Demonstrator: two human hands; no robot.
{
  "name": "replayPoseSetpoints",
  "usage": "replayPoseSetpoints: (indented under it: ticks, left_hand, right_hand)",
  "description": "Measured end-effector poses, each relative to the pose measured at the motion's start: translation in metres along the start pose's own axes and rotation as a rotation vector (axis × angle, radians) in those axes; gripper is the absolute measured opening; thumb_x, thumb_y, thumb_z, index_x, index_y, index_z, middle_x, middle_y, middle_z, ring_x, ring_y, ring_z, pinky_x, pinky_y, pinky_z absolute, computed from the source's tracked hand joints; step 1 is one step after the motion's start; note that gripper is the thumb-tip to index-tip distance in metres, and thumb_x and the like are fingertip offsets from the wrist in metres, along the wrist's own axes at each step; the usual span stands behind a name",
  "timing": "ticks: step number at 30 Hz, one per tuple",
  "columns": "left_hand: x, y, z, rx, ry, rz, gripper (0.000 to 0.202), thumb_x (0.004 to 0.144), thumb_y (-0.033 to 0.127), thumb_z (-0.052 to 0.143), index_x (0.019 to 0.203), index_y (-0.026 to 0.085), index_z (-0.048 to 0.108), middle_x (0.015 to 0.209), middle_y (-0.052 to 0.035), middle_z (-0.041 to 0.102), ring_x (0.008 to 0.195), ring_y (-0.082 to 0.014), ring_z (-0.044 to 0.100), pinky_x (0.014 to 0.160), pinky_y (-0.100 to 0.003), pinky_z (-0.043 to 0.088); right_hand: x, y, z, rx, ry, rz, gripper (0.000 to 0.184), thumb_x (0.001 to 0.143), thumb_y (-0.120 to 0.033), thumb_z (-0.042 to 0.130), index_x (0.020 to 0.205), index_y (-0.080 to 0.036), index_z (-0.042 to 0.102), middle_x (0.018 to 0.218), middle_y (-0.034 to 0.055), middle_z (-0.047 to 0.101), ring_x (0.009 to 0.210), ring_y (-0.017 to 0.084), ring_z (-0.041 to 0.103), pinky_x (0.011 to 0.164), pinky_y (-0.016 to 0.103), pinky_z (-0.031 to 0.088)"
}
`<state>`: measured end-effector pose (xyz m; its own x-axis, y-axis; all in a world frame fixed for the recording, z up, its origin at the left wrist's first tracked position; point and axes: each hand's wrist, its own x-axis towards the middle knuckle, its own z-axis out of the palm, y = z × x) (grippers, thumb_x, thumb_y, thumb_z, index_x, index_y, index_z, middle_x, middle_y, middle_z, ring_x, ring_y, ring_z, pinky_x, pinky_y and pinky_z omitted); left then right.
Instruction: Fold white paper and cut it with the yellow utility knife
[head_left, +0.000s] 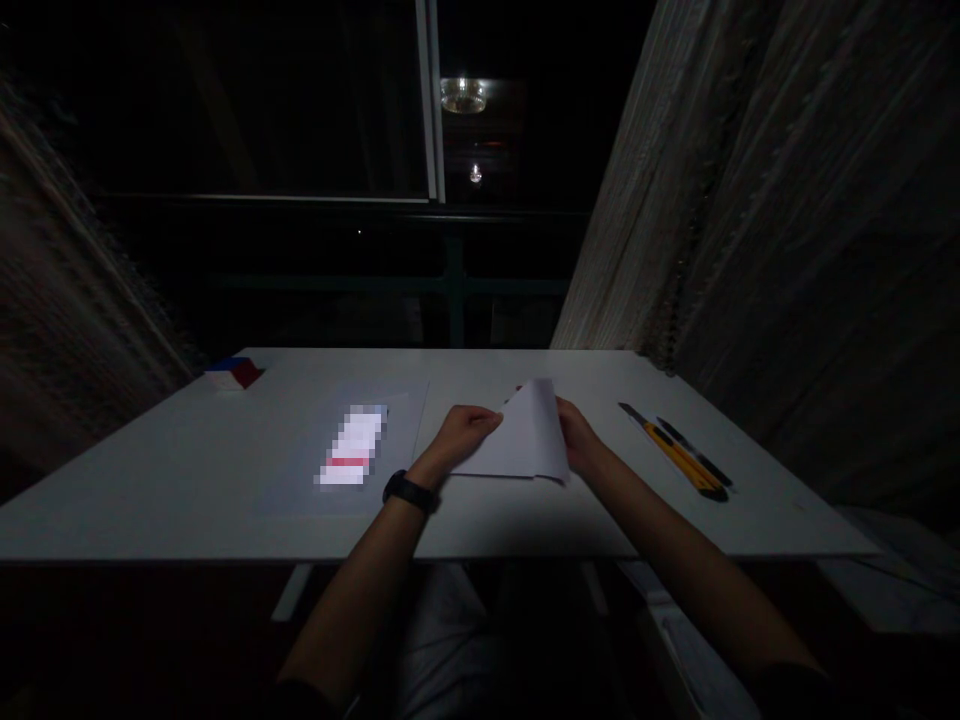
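A folded sheet of white paper point(510, 445) is held between my two hands, just above the white table. My left hand point(466, 437) pinches its left edge, the thumb lying on top and the fingers partly hidden behind it. On the opposite side, my right hand point(576, 436) grips the paper, with most of its fingers hidden behind the raised, folded flap. A dark watch point(409, 491) is on my left wrist.
Left of my hands, a phone with a lit, blurred screen point(351, 448) lies on a pale sheet point(401, 440). A colour cube point(234, 373) sits far left. To the right lie a yellow cutter knife point(679, 455) and a dark slim tool point(697, 450). Curtains point(630, 200) flank the table point(187, 480).
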<state>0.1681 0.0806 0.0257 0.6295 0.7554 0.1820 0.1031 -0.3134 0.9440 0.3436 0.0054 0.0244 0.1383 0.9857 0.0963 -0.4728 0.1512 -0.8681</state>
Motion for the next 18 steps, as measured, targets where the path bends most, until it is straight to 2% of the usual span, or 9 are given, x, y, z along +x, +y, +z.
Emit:
replayPoseSetpoints:
  ticks: [6, 10, 13, 18]
  left_hand:
    - [-0.002, 0.001, 0.004, 0.027, -0.025, 0.006, 0.040, 0.071, 0.048, 0.062, 0.080, 0.010, 0.071, 0.069, -0.0042, 0.065, 0.060, -0.0132, 0.055, 0.053, -0.022, 0.039]
    - [-0.003, 0.002, 0.007, 0.000, -0.025, 0.014, 0.037, 0.068, 0.045, 0.066, 0.078, 0.010, 0.071, 0.064, -0.0024, 0.064, 0.056, -0.0111, 0.053, 0.050, -0.021, 0.037]
    - [-0.002, 0.001, 0.007, 0.011, -0.007, 0.045, 0.034, 0.068, 0.043, 0.067, 0.076, 0.010, 0.071, 0.061, -0.0013, 0.063, 0.055, -0.0105, 0.052, 0.051, -0.021, 0.037]
    - [0.000, 0.004, 0.004, 0.103, 0.064, 0.171, 0.031, 0.076, 0.040, 0.059, 0.078, 0.012, 0.072, 0.071, -0.0023, 0.067, 0.065, -0.0134, 0.057, 0.060, -0.022, 0.041]
  right_hand:
    - [0.000, 0.004, -0.004, -0.100, 0.006, -0.010, 0.038, 0.070, -0.046, 0.069, 0.094, -0.016, 0.068, 0.087, 0.0088, 0.072, 0.082, 0.024, 0.067, 0.073, 0.035, 0.051]
    - [-0.001, 0.006, 0.002, -0.138, 0.024, -0.024, 0.037, 0.068, -0.048, 0.071, 0.086, -0.016, 0.069, 0.083, 0.0082, 0.072, 0.076, 0.022, 0.067, 0.067, 0.032, 0.051]
    - [0.001, 0.008, 0.012, -0.156, 0.095, -0.043, 0.034, 0.068, -0.048, 0.071, 0.079, -0.016, 0.068, 0.078, 0.0068, 0.071, 0.068, 0.019, 0.065, 0.063, 0.029, 0.049]
    - [0.012, 0.013, 0.029, -0.168, 0.251, -0.152, 0.033, 0.061, -0.046, 0.076, 0.067, -0.016, 0.062, 0.061, -0.0005, 0.064, 0.053, 0.012, 0.055, 0.053, 0.024, 0.043]
